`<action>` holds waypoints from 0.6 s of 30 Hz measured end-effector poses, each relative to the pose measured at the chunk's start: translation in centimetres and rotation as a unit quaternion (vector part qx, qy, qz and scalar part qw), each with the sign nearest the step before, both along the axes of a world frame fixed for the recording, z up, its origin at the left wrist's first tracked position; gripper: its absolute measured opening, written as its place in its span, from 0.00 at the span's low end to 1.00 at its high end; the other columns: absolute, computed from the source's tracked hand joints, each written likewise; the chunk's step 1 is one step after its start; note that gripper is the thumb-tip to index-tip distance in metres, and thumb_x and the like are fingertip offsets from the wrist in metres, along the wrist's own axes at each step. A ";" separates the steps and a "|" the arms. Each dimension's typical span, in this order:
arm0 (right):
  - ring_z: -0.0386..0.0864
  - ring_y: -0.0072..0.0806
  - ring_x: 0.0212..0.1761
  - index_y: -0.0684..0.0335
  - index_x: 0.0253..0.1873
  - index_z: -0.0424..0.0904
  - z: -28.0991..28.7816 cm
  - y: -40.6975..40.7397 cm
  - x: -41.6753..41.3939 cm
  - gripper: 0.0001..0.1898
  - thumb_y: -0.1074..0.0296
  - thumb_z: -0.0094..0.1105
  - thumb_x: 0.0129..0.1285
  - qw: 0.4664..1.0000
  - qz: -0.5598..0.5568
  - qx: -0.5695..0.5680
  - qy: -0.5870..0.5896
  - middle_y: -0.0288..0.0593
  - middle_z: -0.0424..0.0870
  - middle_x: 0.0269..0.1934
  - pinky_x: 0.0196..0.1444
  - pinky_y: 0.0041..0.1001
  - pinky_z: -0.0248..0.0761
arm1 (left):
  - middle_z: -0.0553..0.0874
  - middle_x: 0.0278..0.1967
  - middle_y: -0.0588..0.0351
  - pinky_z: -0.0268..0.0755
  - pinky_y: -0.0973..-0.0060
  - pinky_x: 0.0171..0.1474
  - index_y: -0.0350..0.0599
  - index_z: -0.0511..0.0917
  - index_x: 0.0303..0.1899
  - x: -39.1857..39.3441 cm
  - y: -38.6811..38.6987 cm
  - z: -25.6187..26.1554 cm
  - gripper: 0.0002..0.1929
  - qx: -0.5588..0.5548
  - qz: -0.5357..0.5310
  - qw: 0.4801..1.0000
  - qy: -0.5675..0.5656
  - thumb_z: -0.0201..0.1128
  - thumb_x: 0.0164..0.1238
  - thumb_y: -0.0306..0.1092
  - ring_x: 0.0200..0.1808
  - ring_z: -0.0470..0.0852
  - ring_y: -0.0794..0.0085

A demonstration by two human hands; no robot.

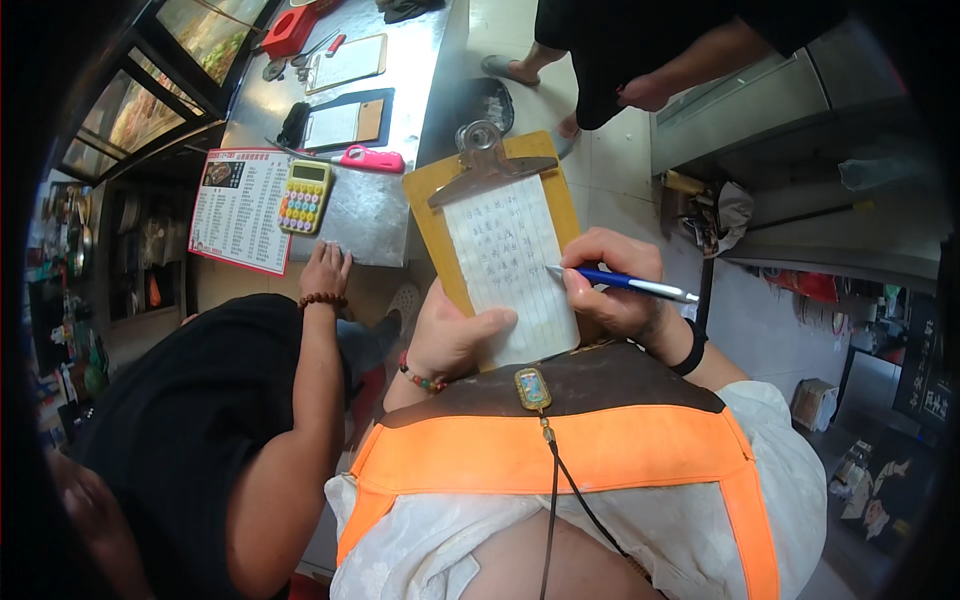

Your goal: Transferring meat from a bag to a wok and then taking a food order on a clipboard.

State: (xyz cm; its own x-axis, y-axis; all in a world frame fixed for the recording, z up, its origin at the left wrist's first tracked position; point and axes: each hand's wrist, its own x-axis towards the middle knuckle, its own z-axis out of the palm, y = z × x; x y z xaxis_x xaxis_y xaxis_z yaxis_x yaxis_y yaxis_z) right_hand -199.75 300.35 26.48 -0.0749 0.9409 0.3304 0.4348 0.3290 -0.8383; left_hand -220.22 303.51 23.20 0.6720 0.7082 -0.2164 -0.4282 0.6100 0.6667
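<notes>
My left hand (457,330) grips the lower left side of a yellow clipboard (431,210), its thumb lying on the paper. A lined paper sheet (499,300) with handwriting is held under the clipboard's metal clip (491,169). In my right hand (619,281) is a blue and silver pen (626,283), its tip at the right part of the sheet, beside the written lines. The clipboard's lower end is close to my brown and orange apron (555,446). A pendant (532,388) on a dark cord hangs over the apron.
At the left is a metal table (367,225) with a printed menu (240,210), a calculator (306,196), a pink lighter (371,159) and more clipboards (345,64). One person's hand (327,270) rests at its edge. Another person (637,52) stands ahead, near a black bin (487,105).
</notes>
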 end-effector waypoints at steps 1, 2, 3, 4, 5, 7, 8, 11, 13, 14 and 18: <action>0.73 0.32 0.22 0.65 0.29 0.74 0.0 0.1 -0.1 0.05 0.77 0.58 0.45 1.000 0.001 0.001 0.001 0.42 0.75 0.23 0.25 0.24 0.66 | 0.76 0.52 0.50 0.67 0.68 0.56 0.36 0.64 0.57 -0.1 0.0 0.1 0.30 0.000 0.001 1.000 0.000 0.64 0.50 0.22 0.53 0.76 0.66; 0.73 0.32 0.21 0.65 0.29 0.74 0.0 0.1 -0.3 0.04 0.77 0.58 0.45 1.000 0.003 0.023 -0.017 0.42 0.75 0.22 0.25 0.24 0.66 | 0.76 0.52 0.50 0.67 0.68 0.57 0.36 0.64 0.58 -0.1 0.0 0.1 0.30 0.003 0.002 1.000 0.005 0.64 0.50 0.22 0.53 0.76 0.66; 0.73 0.31 0.21 0.65 0.29 0.74 0.1 0.2 -0.3 0.04 0.77 0.58 0.45 0.998 0.004 0.045 -0.034 0.42 0.75 0.22 0.24 0.24 0.66 | 0.76 0.52 0.50 0.67 0.68 0.57 0.36 0.64 0.58 -0.2 -0.1 0.1 0.30 0.005 0.002 1.000 0.007 0.64 0.50 0.22 0.53 0.76 0.66; 0.73 0.31 0.21 0.65 0.29 0.74 0.1 0.2 -0.3 0.04 0.77 0.58 0.45 0.998 0.003 0.047 -0.034 0.42 0.75 0.22 0.24 0.24 0.66 | 0.76 0.52 0.50 0.67 0.68 0.57 0.36 0.64 0.58 -0.3 0.0 0.1 0.30 0.007 0.001 1.000 0.009 0.64 0.50 0.22 0.53 0.76 0.66; 0.73 0.30 0.21 0.65 0.29 0.74 0.0 0.3 -0.1 0.04 0.77 0.58 0.46 0.998 0.017 0.048 -0.038 0.42 0.75 0.22 0.24 0.24 0.66 | 0.76 0.52 0.50 0.67 0.68 0.57 0.36 0.64 0.58 -0.3 -0.1 0.0 0.30 0.011 -0.002 1.000 0.017 0.64 0.50 0.22 0.54 0.75 0.66; 0.73 0.28 0.21 0.65 0.29 0.74 0.3 0.3 0.1 0.04 0.76 0.58 0.46 0.997 0.029 0.051 -0.041 0.42 0.75 0.22 0.24 0.23 0.66 | 0.76 0.53 0.51 0.66 0.68 0.57 0.36 0.64 0.58 -0.4 0.0 0.1 0.30 0.017 -0.008 0.999 0.026 0.63 0.50 0.22 0.54 0.75 0.66; 0.73 0.27 0.21 0.65 0.29 0.74 0.7 0.2 0.1 0.04 0.75 0.58 0.47 1.000 0.013 0.022 -0.015 0.42 0.75 0.22 0.25 0.23 0.66 | 0.76 0.52 0.51 0.66 0.68 0.57 0.36 0.63 0.58 -0.3 0.0 0.2 0.31 0.014 -0.006 1.000 0.022 0.63 0.50 0.22 0.54 0.75 0.66; 0.74 0.25 0.24 0.66 0.31 0.75 1.3 0.9 0.2 0.05 0.73 0.58 0.49 0.999 -0.021 0.002 0.036 0.42 0.77 0.24 0.28 0.22 0.68 | 0.76 0.52 0.51 0.66 0.68 0.57 0.36 0.63 0.58 -0.3 0.0 0.5 0.31 0.015 -0.010 1.000 0.019 0.64 0.49 0.22 0.54 0.75 0.66; 0.75 0.24 0.26 0.67 0.35 0.76 2.4 2.2 -0.2 0.07 0.72 0.58 0.51 0.998 -0.040 -0.021 0.036 0.42 0.78 0.27 0.31 0.22 0.69 | 0.76 0.53 0.51 0.66 0.68 0.57 0.36 0.63 0.59 -0.2 0.0 0.5 0.31 0.017 -0.015 1.000 0.020 0.64 0.49 0.22 0.54 0.75 0.66; 0.76 0.24 0.27 0.68 0.38 0.77 2.5 2.7 0.0 0.09 0.72 0.59 0.51 0.999 -0.030 -0.014 0.020 0.43 0.79 0.29 0.32 0.21 0.69 | 0.75 0.53 0.51 0.65 0.68 0.57 0.36 0.63 0.59 -0.1 0.1 0.4 0.31 0.026 -0.016 0.999 0.016 0.63 0.49 0.22 0.54 0.75 0.66; 0.72 0.17 0.27 0.68 0.38 0.76 3.2 3.9 -1.2 0.07 0.73 0.59 0.53 0.999 -0.004 0.028 0.020 0.37 0.78 0.28 0.32 0.17 0.67 | 0.75 0.53 0.51 0.65 0.68 0.58 0.35 0.63 0.59 -1.2 -0.4 1.5 0.32 0.045 0.006 0.998 0.036 0.64 0.49 0.23 0.55 0.74 0.66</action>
